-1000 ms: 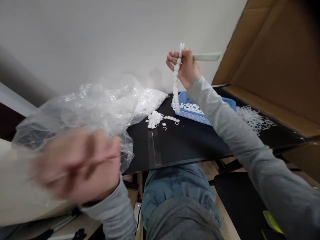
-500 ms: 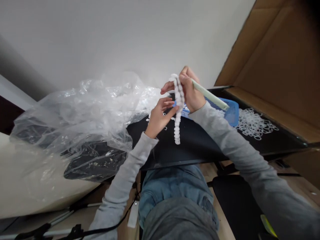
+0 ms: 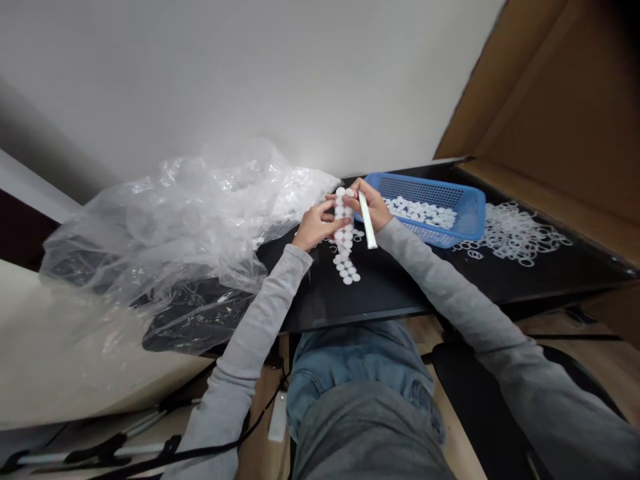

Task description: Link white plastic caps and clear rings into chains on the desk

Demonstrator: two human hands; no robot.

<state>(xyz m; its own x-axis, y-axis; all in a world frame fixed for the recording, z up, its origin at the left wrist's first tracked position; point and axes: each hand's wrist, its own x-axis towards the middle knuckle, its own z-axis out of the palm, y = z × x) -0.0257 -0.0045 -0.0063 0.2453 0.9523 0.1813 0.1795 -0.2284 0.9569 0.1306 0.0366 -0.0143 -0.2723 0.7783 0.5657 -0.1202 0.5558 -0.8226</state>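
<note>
The white disc strip point(image 3: 348, 235) in the right hand point(image 3: 376, 207) has turned face-on.

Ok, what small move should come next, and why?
Probably slide the left hand a little down the strip of white discs to steady it: the right hand, holding a pale stick, is near the strip's top, and the lower end extends below both hands.

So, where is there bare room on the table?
The black tabletop is bare between the white disc strip and right grey sleeve, also in front of the white rings. Crowded: left, under the clear plastic bag; behind, blue perforated basket.
</note>
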